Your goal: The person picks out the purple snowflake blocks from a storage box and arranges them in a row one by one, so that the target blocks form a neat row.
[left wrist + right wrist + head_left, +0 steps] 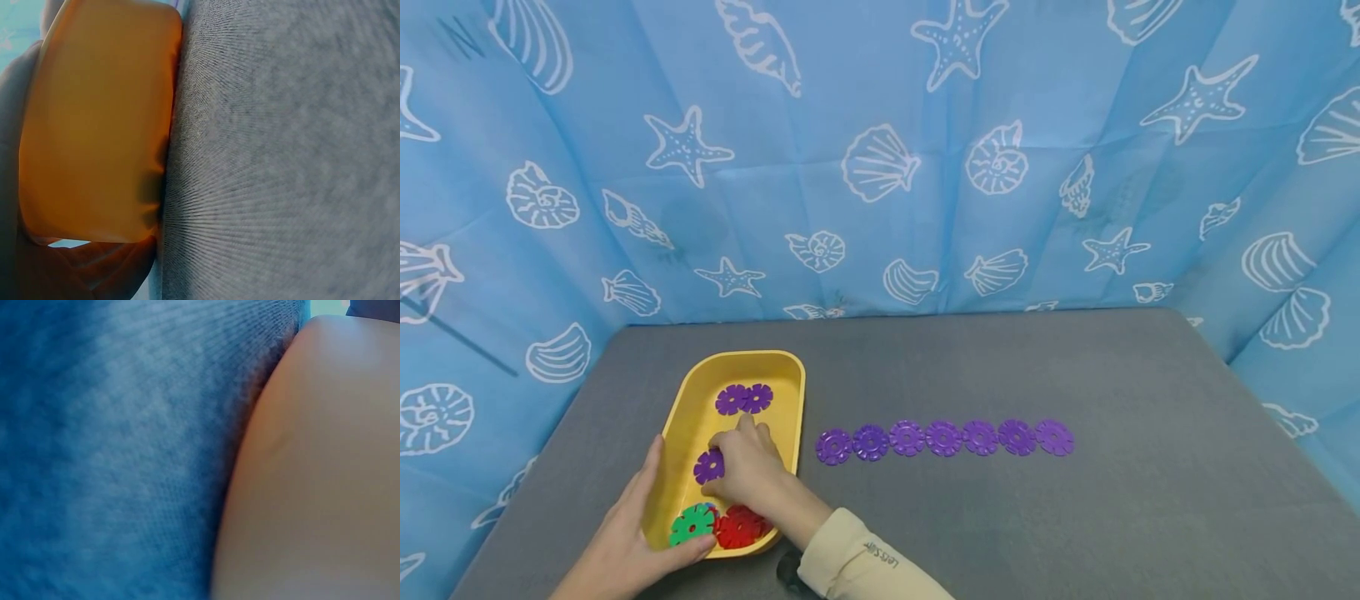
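The left hand (pixel 628 533) is clamped round the nearest corner of a yellow tray (pixel 696 417), toward the left edge of the grey table (pixel 925 517), its thumb over the near rim. Just past that thumb, a green disc (pixel 683 527) and some red discs (pixel 747 527) lie at the tray's near end. The right hand (pixel 751 467) reaches in farther up, fingers curled and seemingly pinching a purple disc (pixel 703 468); whether that's off the tray floor, I can't tell. Beyond it are two purple discs (pixel 728 400), overlapping. Out on the table, a row of seven purple discs (pixel 937 439) runs toward the right edge. I'd worry about the thin disc slipping if the pinch catches only its rim, or the sleeve (pixel 865 554) nudging the row on a low swing across. The left wrist view shows the tray's outer wall close up, hidden from the head view; only the head view shows the discs clearly, the right wrist view being a blur.
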`<state>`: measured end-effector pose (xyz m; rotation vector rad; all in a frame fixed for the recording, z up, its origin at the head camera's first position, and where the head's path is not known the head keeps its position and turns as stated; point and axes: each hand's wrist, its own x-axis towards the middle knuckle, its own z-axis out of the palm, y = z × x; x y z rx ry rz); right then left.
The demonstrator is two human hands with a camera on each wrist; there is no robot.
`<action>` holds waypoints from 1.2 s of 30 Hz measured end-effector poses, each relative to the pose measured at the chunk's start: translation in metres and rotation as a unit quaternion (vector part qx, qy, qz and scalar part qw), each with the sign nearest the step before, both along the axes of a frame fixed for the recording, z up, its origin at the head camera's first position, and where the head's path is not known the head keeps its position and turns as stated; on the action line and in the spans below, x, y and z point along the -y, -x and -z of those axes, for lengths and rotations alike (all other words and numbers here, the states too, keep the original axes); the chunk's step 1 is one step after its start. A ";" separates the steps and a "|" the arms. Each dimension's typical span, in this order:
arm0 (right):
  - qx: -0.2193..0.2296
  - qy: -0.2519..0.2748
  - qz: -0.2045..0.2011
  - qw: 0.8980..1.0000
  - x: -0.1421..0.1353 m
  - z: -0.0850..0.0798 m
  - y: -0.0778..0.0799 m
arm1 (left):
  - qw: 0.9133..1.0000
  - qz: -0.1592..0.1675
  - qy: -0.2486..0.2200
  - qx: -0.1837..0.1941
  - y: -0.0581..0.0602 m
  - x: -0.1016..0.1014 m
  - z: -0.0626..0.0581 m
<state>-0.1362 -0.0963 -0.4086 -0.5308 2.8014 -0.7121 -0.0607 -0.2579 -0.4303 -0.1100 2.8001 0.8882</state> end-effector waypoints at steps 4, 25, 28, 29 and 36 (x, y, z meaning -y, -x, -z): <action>0.011 0.010 0.001 1.000 0.000 -0.001 0.000 | 1.000 0.004 -0.001 -0.010 0.000 0.000 0.000; 0.028 0.042 -0.089 0.995 -0.004 0.002 0.007 | 1.000 0.009 -0.006 -0.016 -0.001 0.001 0.002; 0.026 0.041 -0.084 0.995 -0.003 0.001 0.006 | 1.000 0.005 -0.008 -0.006 -0.001 0.000 0.002; 0.023 0.040 -0.083 0.996 -0.003 0.001 0.006 | 1.000 0.003 -0.008 -0.002 0.000 0.000 0.001; -0.008 0.038 -0.063 0.997 -0.002 0.000 0.002 | 1.000 -0.003 -0.004 0.019 0.001 -0.002 -0.001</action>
